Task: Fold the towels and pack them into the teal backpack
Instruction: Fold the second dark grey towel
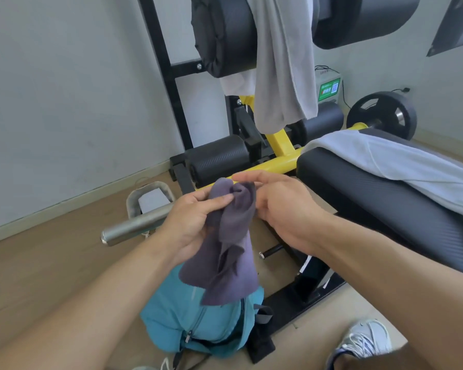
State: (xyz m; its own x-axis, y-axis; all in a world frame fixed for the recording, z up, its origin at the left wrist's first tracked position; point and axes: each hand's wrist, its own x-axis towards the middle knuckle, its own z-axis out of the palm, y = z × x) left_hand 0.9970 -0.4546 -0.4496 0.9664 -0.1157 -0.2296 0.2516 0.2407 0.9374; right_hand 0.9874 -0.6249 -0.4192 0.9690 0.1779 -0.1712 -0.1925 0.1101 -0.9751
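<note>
My left hand [195,217] pinches a small purple-grey towel [230,249] near its top, and the cloth hangs crumpled above the teal backpack [198,319] on the floor. My right hand [281,206] is next to the towel's upper edge with fingers stretched out, touching the cloth. A grey towel [284,62] hangs over the black roller pad of the gym machine at the top. A pale blue-grey towel [401,164] lies draped across the black padded bench on the right.
A yellow and black gym machine frame [278,145] stands ahead, with a steel bar [137,228] sticking out left and a weight plate [382,113] at the back right. My shoe [364,343] is at the bottom right on the wooden floor.
</note>
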